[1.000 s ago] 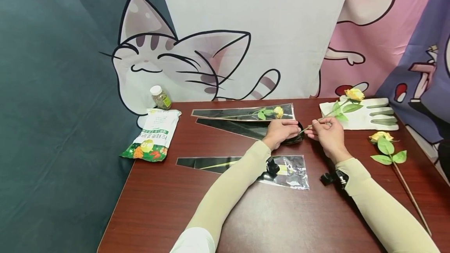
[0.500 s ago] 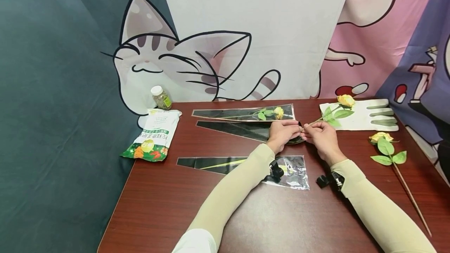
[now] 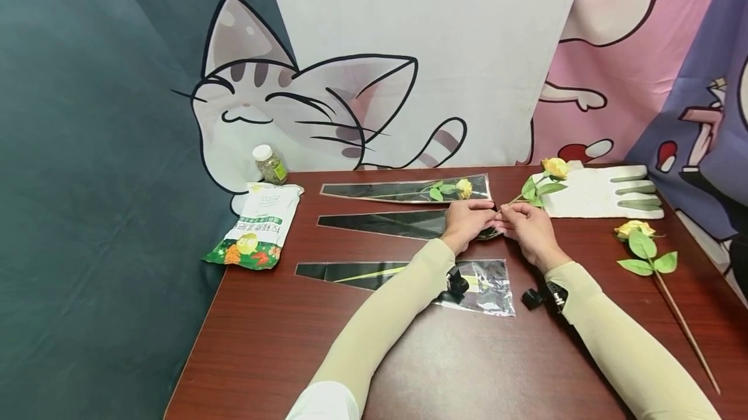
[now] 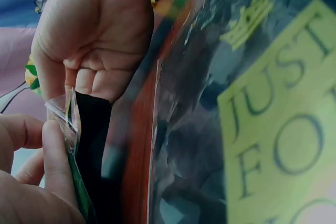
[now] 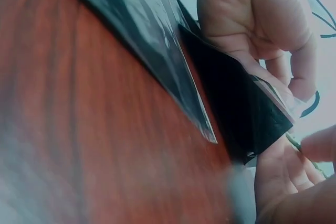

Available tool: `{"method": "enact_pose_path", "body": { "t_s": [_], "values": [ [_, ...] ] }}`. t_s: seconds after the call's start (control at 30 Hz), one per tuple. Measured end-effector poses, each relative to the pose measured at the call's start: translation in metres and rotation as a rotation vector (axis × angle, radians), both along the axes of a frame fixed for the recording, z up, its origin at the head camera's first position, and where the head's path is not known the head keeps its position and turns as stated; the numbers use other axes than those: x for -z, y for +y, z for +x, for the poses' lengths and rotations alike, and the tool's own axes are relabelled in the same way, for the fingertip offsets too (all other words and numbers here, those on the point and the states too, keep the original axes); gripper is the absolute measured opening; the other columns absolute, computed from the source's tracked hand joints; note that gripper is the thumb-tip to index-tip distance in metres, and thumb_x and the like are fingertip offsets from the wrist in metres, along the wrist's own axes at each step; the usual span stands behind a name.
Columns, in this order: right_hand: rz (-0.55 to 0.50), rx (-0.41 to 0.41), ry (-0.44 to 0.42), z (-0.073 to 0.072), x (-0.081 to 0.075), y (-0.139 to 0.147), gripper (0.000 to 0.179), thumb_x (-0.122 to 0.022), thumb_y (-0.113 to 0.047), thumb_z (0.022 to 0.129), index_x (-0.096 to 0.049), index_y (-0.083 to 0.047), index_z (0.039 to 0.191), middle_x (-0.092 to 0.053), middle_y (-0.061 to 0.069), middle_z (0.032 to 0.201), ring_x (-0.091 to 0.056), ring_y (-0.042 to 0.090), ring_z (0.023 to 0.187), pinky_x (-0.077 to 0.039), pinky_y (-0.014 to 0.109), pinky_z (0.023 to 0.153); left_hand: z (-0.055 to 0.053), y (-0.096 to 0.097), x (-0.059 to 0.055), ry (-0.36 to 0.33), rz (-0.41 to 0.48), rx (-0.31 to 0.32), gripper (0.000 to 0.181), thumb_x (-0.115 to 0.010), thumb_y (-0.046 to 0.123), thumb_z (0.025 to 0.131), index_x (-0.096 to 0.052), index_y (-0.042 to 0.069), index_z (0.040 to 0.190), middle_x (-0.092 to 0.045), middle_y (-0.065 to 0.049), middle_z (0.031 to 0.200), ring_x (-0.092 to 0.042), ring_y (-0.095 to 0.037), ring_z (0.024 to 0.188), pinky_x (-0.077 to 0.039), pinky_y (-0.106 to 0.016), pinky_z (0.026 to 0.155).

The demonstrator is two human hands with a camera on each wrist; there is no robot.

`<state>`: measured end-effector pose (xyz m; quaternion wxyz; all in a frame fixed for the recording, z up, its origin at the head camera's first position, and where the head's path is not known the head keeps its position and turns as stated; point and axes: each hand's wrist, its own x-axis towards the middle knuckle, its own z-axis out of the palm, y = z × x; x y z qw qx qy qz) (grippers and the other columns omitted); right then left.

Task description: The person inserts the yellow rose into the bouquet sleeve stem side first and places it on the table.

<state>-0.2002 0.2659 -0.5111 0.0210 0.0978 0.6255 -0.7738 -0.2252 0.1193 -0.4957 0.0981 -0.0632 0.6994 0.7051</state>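
Note:
At the mouth of a tapered black-and-clear flower sleeve (image 3: 380, 222), my left hand (image 3: 464, 224) grips the edge; the left wrist view shows its fingers pinching the clear film (image 4: 65, 111). My right hand (image 3: 530, 230) pinches the stem of a yellow artificial rose (image 3: 554, 168), its bloom up and to the right. In the right wrist view a bit of green stem (image 5: 294, 141) shows between the right fingers, beside the black sleeve (image 5: 231, 98). The stem's lower end runs in at the mouth; how deep is hidden. Both hands nearly touch.
Behind lies a sleeve (image 3: 403, 191) with a rose inside; in front, a printed sleeve (image 3: 491, 287). A white glove (image 3: 590, 193) lies at the back right, near another rose (image 3: 643, 245). A green-and-white bag (image 3: 257, 225) and a jar (image 3: 270, 165) stand left.
My right hand has moved left with the rose, up to the sleeve's mouth, and the bloom has shifted left and slightly down. The left hand keeps its place; the sleeve's narrow end has shifted slightly.

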Motion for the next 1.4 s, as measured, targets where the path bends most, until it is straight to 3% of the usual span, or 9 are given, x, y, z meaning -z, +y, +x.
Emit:
{"method": "enact_pose_path", "body": {
  "t_s": [0.13,0.33,0.5,0.73,1.0,1.4],
  "values": [
    [-0.015,0.039,0.018,0.001,-0.001,-0.004,0.024,-0.060,-0.012,0.109,-0.052,0.004,0.125,-0.079,-0.002,0.079,-0.077,0.008,0.070,-0.065,0.020,0.063,-0.002,-0.002,-0.001,0.006,-0.072,-0.003,0.014,-0.082,0.004,0.086,-0.087,0.009,0.098,-0.082,0.001,0.086,-0.078,-0.008,0.070,-0.064,-0.018,0.064],
    [-0.090,0.165,0.023,0.005,-0.003,-0.005,0.027,-0.063,-0.018,0.108,-0.056,0.004,0.120,-0.078,0.000,0.080,-0.078,0.010,0.069,-0.066,0.022,0.063,-0.003,0.000,-0.001,-0.023,0.019,0.002,0.017,-0.081,-0.004,0.083,-0.085,0.002,0.098,-0.081,-0.001,0.084,-0.079,-0.011,0.071,-0.066,-0.020,0.066],
    [-0.099,0.227,0.025,0.008,-0.004,-0.004,0.023,-0.067,-0.016,0.106,-0.057,0.000,0.119,-0.080,0.002,0.084,-0.079,0.011,0.072,-0.066,0.024,0.060,-0.003,0.001,-0.002,-0.023,0.024,0.003,0.017,-0.080,-0.005,0.083,-0.085,0.003,0.098,-0.081,0.001,0.083,-0.079,-0.012,0.071,-0.065,-0.019,0.066],
    [-0.132,0.205,0.016,0.011,-0.007,-0.001,0.021,-0.066,-0.006,0.104,-0.055,0.002,0.120,-0.081,0.002,0.087,-0.080,0.012,0.075,-0.065,0.022,0.060,-0.006,-0.002,-0.002,-0.026,0.071,0.020,0.016,-0.080,-0.006,0.085,-0.085,0.002,0.098,-0.083,-0.006,0.090,-0.081,-0.017,0.076,-0.066,-0.021,0.067],
    [-0.136,0.209,0.011,0.011,-0.006,-0.006,0.015,-0.072,-0.005,0.101,-0.061,-0.002,0.111,-0.080,0.000,0.083,-0.079,0.012,0.071,-0.064,0.021,0.055,-0.006,-0.002,-0.003,-0.038,0.072,0.011,0.014,-0.081,-0.005,0.084,-0.085,0.002,0.096,-0.082,-0.003,0.088,-0.080,-0.015,0.075,-0.066,-0.020,0.067],
    [-0.362,0.193,-0.040,0.010,-0.004,0.001,0.011,-0.077,-0.004,0.096,-0.068,-0.009,0.093,-0.081,0.001,0.087,-0.078,0.009,0.071,-0.061,0.018,0.052,-0.010,-0.004,-0.002,-0.046,0.082,0.014,0.014,-0.081,-0.004,0.085,-0.085,0.003,0.097,-0.083,-0.003,0.096,-0.080,-0.014,0.077,-0.066,-0.020,0.069]
  ]
}}
